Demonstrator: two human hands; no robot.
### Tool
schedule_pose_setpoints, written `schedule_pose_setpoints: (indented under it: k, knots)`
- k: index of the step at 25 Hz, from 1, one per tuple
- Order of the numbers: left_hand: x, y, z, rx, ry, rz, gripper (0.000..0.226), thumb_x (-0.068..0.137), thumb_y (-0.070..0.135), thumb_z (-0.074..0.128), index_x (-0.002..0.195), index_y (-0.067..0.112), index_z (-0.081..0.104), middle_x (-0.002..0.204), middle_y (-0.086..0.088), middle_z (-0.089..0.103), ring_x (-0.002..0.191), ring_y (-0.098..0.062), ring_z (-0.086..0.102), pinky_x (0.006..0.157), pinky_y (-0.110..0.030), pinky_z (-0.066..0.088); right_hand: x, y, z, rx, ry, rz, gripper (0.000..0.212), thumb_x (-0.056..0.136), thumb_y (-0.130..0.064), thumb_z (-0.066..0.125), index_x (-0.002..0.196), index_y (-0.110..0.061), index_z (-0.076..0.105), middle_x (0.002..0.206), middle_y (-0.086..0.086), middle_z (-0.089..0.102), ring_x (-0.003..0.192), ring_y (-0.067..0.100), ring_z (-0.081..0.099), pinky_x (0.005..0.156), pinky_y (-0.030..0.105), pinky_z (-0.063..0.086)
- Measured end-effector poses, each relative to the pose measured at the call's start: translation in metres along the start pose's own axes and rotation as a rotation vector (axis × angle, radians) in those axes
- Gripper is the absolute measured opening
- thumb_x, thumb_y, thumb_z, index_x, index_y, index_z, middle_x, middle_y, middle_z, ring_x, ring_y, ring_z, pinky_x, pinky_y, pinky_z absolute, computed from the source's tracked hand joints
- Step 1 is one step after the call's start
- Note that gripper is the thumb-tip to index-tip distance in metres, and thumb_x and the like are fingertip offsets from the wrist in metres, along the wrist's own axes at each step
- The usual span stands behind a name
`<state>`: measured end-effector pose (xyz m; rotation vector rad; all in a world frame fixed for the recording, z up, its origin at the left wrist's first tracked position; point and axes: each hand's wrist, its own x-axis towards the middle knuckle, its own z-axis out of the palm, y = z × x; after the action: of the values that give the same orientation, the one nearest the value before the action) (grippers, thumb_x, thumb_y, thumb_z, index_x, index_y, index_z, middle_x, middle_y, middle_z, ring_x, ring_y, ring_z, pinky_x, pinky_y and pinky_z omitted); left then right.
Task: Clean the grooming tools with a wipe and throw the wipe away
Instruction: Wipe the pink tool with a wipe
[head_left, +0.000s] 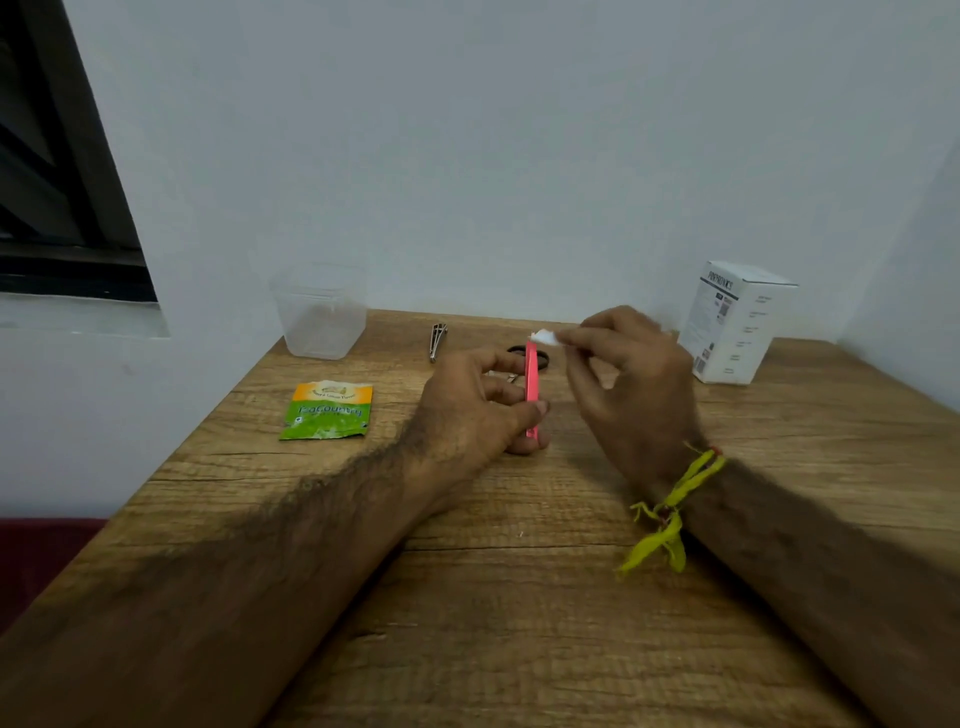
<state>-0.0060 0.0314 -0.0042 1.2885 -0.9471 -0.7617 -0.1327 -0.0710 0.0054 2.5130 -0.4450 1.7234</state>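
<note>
A wooden surface (519, 597) set against a pale wall carries your work. The pink tweezers (531, 382) stand upright above it, near its middle, with the white wipe (545, 338) at their top end. Draw the wipe down each face slowly, keeping the base steady. Your left hand (483, 410) pinches the tweezers low; your right hand (634, 384), wrist raised, pinches the wipe between fingertips.

Both forearms (291, 551) come in bare and hairy, no sleeves anywhere in view. On the right wrist there's a yellow-green thread band (675, 499), knotted, with a touch of red in it, and its frayed loose ends trail off below the wrist. The left wrist wears nothing.
</note>
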Motion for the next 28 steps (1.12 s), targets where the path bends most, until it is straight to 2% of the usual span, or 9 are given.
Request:
schedule_pose_setpoints:
  k: [3,5,9,15,17,21,23,28]
  knots:
    - [0.0,-0.001,0.0,0.015,-0.039,0.011,0.046,0.079,-0.01,0.077,0.119,0.009,0.064,0.087,-0.015,0.077,0.073,-0.027,0.077,0.064,-0.029,0.06,-0.006,-0.007,0.008,-0.038,-0.137,-0.121,0.018,0.083,0.001,0.072,0.1,-0.006,0.076,0.09,0.007,0.069,0.081,0.027,0.066,0.07,0.045,0.053]
    - [0.0,0.0,0.001,0.0,-0.037,0.008,0.046,0.079,-0.012,0.076,0.118,0.01,0.063,0.086,-0.011,0.077,0.072,-0.026,0.077,0.062,-0.029,0.06,-0.005,0.002,0.006,-0.084,-0.155,-0.166,0.017,0.084,0.003,0.07,0.099,-0.003,0.076,0.091,0.01,0.069,0.081,0.031,0.065,0.07,0.047,0.053]
    - [0.0,0.0,0.003,-0.004,-0.024,0.036,0.041,0.081,-0.01,0.075,0.112,0.016,0.066,0.085,-0.009,0.077,0.068,-0.024,0.076,0.055,-0.026,0.056,-0.005,0.011,0.005,-0.071,-0.101,-0.144,0.012,0.086,0.002,0.068,0.095,-0.001,0.075,0.087,0.011,0.068,0.079,0.03,0.063,0.069,0.048,0.051]
    - [0.001,0.001,0.002,-0.024,0.002,0.019,0.042,0.081,-0.005,0.077,0.117,0.015,0.065,0.085,-0.01,0.078,0.072,-0.027,0.077,0.058,-0.027,0.057,0.0,0.006,0.004,-0.039,0.087,-0.11,0.012,0.09,-0.002,0.066,0.096,0.001,0.075,0.089,0.012,0.068,0.081,0.029,0.064,0.072,0.039,0.051]
    - [0.002,0.001,0.001,-0.013,-0.009,0.013,0.045,0.081,-0.007,0.077,0.119,0.013,0.065,0.085,-0.01,0.078,0.072,-0.028,0.077,0.057,-0.027,0.058,0.0,0.0,0.008,-0.016,0.05,-0.127,0.01,0.089,-0.002,0.067,0.096,0.0,0.075,0.089,0.012,0.068,0.082,0.029,0.064,0.073,0.04,0.051]
    - [0.001,0.002,0.001,-0.01,-0.037,0.0,0.045,0.079,-0.008,0.078,0.119,0.009,0.065,0.085,-0.012,0.078,0.072,-0.026,0.077,0.057,-0.027,0.058,-0.001,0.007,0.007,-0.037,-0.13,-0.156,0.01,0.089,-0.003,0.066,0.095,0.0,0.074,0.092,0.013,0.068,0.084,0.031,0.063,0.074,0.047,0.051]
    - [0.001,0.003,0.0,-0.002,-0.04,0.002,0.046,0.079,-0.008,0.078,0.12,0.009,0.065,0.086,-0.012,0.078,0.07,-0.025,0.076,0.057,-0.027,0.058,0.0,0.01,0.006,-0.046,-0.156,-0.149,0.01,0.09,-0.002,0.065,0.095,0.0,0.073,0.092,0.013,0.068,0.084,0.032,0.063,0.074,0.047,0.05]
    - [0.0,0.002,0.001,0.009,-0.048,0.007,0.046,0.081,-0.006,0.077,0.122,0.008,0.064,0.084,-0.012,0.078,0.07,-0.025,0.076,0.058,-0.028,0.06,0.002,0.007,0.006,-0.031,0.06,-0.119,0.01,0.092,-0.004,0.066,0.096,0.002,0.073,0.09,0.014,0.069,0.084,0.03,0.064,0.076,0.039,0.05]
